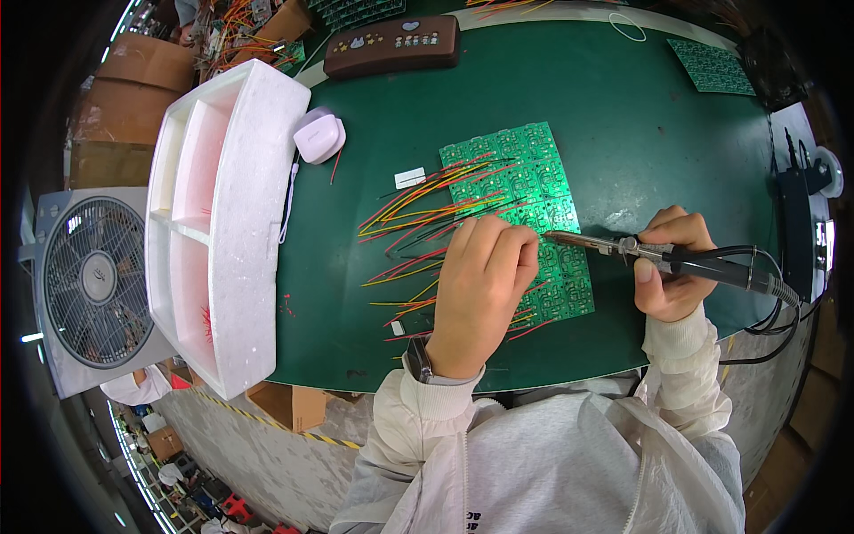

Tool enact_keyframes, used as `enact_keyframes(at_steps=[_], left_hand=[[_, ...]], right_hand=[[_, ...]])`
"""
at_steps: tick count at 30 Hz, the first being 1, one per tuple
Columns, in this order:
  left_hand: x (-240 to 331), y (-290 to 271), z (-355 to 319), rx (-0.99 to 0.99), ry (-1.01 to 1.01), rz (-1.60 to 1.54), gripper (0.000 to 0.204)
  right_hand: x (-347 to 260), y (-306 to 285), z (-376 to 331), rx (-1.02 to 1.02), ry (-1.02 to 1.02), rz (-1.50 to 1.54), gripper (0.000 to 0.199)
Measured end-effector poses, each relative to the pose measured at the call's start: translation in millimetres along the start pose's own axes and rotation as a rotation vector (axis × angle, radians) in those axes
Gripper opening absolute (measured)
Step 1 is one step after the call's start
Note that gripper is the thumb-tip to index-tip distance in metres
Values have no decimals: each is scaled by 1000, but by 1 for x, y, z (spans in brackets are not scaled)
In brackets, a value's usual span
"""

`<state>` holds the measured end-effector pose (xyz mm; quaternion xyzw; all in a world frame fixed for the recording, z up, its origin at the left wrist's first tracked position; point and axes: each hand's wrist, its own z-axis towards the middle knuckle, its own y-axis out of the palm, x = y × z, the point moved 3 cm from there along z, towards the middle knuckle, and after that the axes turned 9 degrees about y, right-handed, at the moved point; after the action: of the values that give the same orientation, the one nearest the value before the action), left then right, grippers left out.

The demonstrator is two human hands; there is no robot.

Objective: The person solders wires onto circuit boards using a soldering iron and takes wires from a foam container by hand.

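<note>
Iron (627, 246) gripped in right hand (678, 292), brought in from 3 o'clock over PCB (556, 212); tip held just beside left hand's (485, 294) fingertips. Left pinch hidden. Wires (427, 189) fanned over PCB's 9 o'clock edge. Relative to PCB: foam tray (245, 249) placed at 9, fan (93, 271) beyond; brown case (391, 52) at 11.

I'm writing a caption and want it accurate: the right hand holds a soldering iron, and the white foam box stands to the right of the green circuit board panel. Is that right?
Not quite: the head view shows the white foam box to the left of the green circuit board panel. The right hand does hold a soldering iron.
</note>
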<state>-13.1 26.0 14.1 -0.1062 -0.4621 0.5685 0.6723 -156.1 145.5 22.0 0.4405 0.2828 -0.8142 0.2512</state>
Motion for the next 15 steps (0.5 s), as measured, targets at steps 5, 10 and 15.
enact_keyframes(at_steps=[5,10,15], left_hand=[[1,-1,0,-3,-4,5,19],[1,0,0,-5,6,12,20],[0,0,0,2,7,11,20]], right_hand=[[0,-2,0,31,1,26,23],[1,-1,0,21,25,38,23],[2,0,-1,3,65,41,23]])
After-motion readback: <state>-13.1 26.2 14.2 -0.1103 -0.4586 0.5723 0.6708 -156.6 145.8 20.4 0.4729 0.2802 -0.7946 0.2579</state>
